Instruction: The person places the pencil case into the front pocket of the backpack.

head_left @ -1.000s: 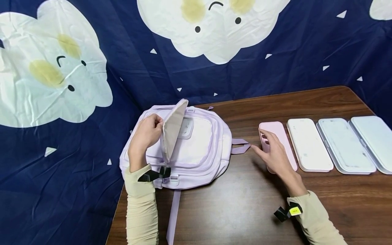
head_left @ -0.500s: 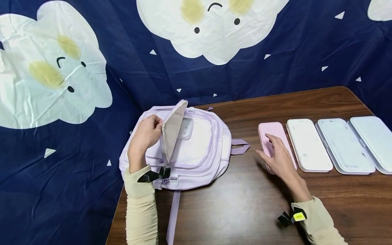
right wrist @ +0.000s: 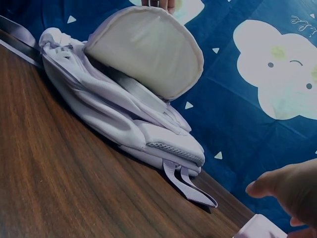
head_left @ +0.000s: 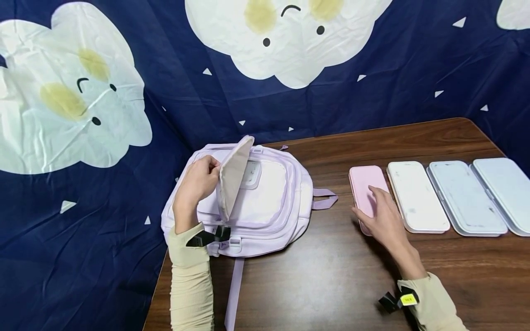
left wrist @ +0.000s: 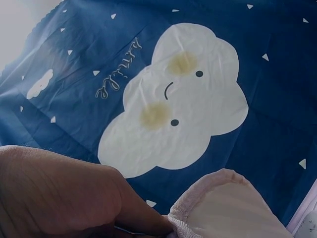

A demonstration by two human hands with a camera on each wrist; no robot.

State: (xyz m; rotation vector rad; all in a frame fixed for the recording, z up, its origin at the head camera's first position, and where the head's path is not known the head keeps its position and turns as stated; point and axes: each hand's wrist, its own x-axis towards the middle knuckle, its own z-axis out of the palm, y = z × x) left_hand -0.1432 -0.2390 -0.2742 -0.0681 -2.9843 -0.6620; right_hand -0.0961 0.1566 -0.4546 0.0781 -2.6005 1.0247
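right hand (head_left: 383,216) on pink case (head_left: 364,191), table edge (head_left: 159,285)

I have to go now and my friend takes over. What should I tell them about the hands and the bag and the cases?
Left hand: pinches the backpack's flap and holds it lifted open.
Right hand: fingers resting on the pink case, thumb beside its left edge, not curled round it.
Things: the lilac backpack lies flat at the left end of the table. Four flat cases lie in a row to the right: pink, then the white case, then two pale blue cases.
Done: backpack opened.
Left: by the look of it, all four cases are outside the backpack; the pink one is probably first.
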